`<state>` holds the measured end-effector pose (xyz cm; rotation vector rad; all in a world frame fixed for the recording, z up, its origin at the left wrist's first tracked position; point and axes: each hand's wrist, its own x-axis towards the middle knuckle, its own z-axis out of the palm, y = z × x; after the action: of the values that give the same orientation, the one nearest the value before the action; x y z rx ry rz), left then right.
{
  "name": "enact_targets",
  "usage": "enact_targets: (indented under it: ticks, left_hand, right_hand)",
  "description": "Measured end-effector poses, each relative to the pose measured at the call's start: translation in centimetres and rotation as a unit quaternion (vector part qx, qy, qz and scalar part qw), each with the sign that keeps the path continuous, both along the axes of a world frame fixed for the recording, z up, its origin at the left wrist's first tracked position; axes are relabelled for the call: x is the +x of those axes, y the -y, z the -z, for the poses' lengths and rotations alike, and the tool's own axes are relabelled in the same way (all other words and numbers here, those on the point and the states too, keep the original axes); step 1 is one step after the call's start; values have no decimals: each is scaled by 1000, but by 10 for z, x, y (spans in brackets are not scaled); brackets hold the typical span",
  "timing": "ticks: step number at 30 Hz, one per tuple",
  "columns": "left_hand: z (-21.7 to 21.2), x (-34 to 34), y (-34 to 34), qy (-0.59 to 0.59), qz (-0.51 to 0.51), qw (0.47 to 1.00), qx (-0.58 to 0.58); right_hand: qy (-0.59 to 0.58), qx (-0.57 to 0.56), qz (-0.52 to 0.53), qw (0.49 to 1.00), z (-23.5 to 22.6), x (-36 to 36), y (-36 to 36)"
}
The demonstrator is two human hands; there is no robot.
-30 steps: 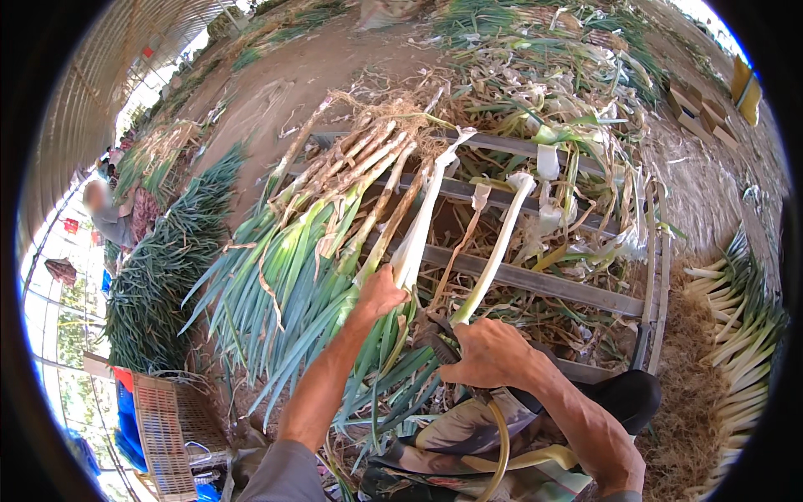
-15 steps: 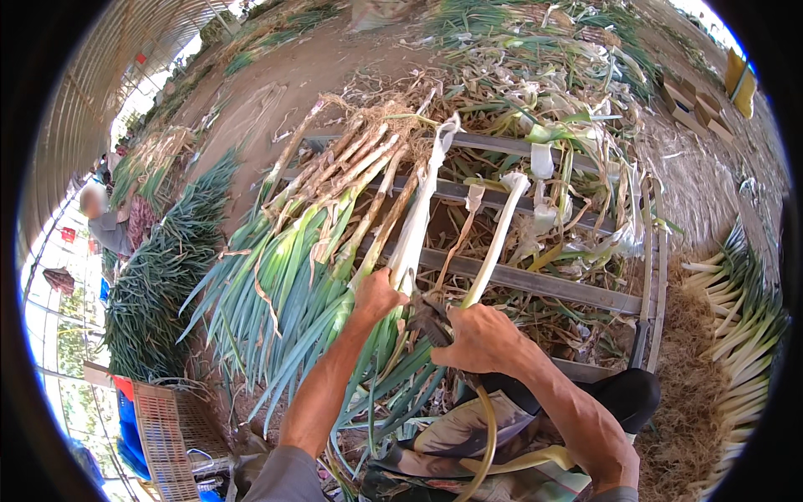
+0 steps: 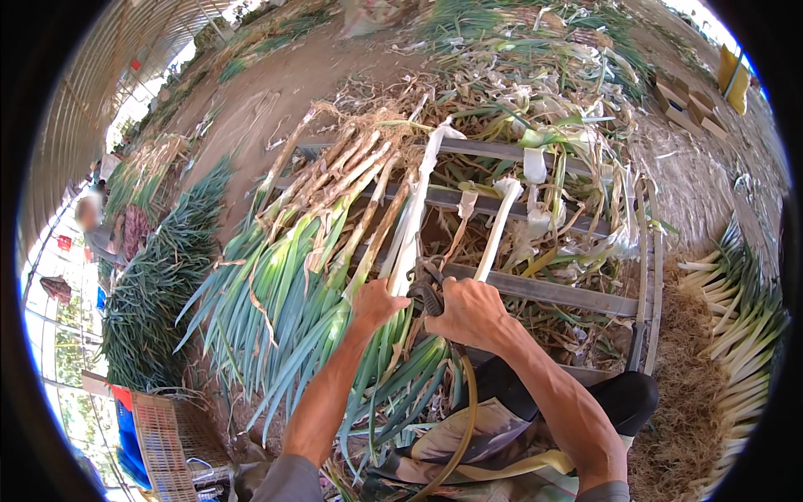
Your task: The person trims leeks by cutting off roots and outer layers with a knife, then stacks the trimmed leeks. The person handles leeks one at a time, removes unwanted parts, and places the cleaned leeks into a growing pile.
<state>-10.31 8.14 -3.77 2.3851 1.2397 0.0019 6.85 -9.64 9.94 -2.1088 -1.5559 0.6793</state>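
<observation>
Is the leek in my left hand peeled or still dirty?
Peeled, at least its stalk: the leek in the left hand shows clean white, unlike the brown stalks beside it.

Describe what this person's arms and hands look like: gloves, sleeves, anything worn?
Both hands are bare, with no gloves: the left hand and the right hand show no rings or wristbands that I can make out. The forearms are uncovered too. Grey sleeve cuffs appear only at the lower edge of the picture, pushed up toward the elbows.
</observation>
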Motion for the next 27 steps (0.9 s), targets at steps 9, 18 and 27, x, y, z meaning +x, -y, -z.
enact_targets:
  ticks: [9,18,27]
  left_hand:
    - [-28,9,-1,128,-78,969,-195]
    - [-60,-2,-25,252,-10,921,-296]
    - [-61,-8,39,36,48,962,-265]
  right_hand:
    - [5,21,64,998,17,28,-36]
    - [-79,-14,-2,997,-30,20,23]
    - [-44,41,55,997,-50,9,60]
